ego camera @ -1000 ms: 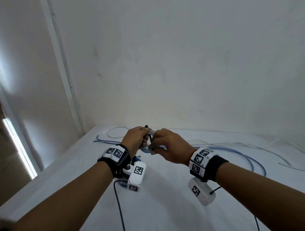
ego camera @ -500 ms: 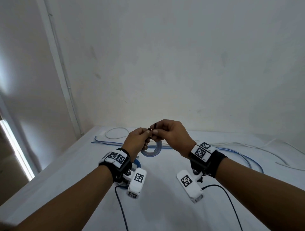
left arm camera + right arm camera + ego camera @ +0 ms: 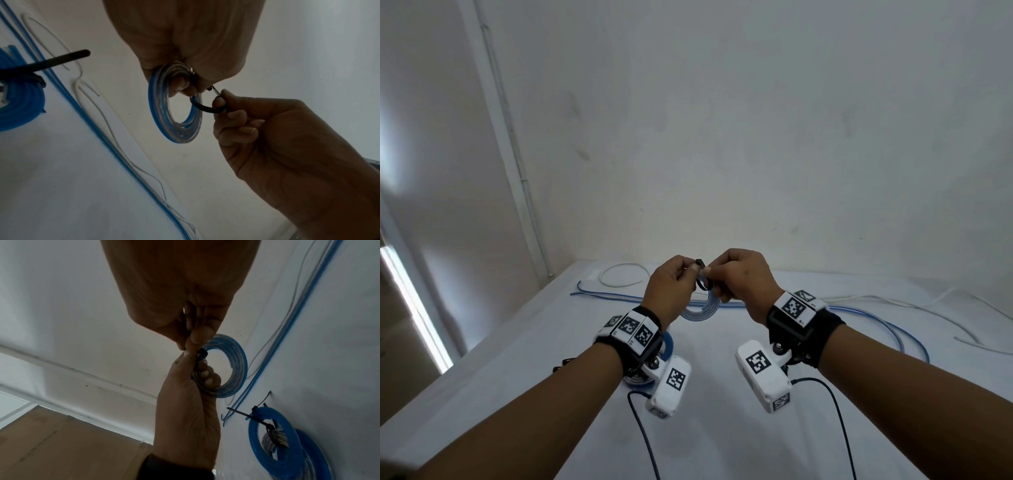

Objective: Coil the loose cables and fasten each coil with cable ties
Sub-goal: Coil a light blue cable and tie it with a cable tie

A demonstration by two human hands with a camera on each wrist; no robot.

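White cloth-covered table against plain white wall; thin white conduit pipe running down wall corner at left; brown cardboard-like board on floor below table edge

Corner of a room. Back wall plain, off-white, with faint smudges. Left wall same colour, a soft patch of light on it. Thin white conduit runs down the corner seam. White surface butts against the back wall. Bright vertical strip of light at far left. Brown floor below, seen in the right wrist view.
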